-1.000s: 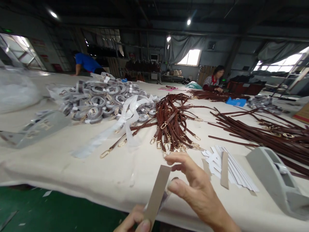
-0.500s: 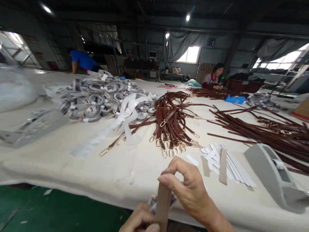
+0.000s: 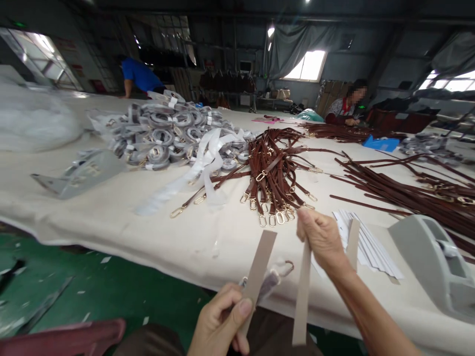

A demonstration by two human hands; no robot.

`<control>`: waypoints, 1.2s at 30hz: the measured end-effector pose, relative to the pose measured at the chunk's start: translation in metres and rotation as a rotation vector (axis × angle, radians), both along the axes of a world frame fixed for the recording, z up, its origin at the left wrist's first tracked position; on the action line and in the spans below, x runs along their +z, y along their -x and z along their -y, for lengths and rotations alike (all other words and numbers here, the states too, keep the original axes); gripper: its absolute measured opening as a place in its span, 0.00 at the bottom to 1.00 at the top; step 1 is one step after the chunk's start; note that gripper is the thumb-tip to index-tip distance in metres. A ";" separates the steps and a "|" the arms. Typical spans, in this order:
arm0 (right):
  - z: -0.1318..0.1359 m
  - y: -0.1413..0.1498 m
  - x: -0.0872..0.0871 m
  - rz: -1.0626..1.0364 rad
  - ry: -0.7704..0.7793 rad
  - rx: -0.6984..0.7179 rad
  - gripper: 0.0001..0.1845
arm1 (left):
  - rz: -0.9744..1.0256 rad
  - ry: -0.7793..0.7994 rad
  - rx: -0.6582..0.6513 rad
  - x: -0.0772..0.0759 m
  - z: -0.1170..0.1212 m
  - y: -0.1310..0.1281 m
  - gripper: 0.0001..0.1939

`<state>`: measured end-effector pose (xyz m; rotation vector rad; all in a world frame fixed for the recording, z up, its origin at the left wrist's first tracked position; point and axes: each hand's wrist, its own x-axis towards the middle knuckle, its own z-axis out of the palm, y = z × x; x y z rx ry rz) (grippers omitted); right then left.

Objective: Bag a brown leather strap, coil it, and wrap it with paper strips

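Note:
My left hand, low in the middle, pinches a flat taupe strip that points up and away. Behind that strip is a plastic-wrapped strap piece with a metal clasp; how it is held is hidden. To the right, my right hand is closed on the upper end of a second taupe strip, which hangs down over the table's front edge. The two strips are apart. Just beyond my right hand lies a bundle of brown straps with gold-coloured clasps.
White paper strips and a loose taupe strip lie by a grey tape dispenser. Wrapped coiled straps are heaped at left. More brown straps spread at right. Two people work farther back.
My right hand has moved up and right, and a separate taupe strip now hangs from it. My left hand still holds a strip. The view has turned left and down.

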<state>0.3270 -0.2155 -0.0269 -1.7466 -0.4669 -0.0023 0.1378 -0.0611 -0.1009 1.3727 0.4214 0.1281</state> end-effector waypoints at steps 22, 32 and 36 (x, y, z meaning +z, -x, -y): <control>-0.034 0.068 -0.008 -0.082 -0.063 0.321 0.14 | -0.031 0.029 0.193 0.012 0.002 0.002 0.22; 0.019 0.076 -0.028 -0.609 -0.103 0.364 0.18 | 0.010 0.400 0.386 0.009 -0.025 -0.005 0.24; 0.016 0.099 -0.051 -0.865 -0.085 0.533 0.23 | 0.025 0.483 0.434 0.006 -0.028 -0.008 0.23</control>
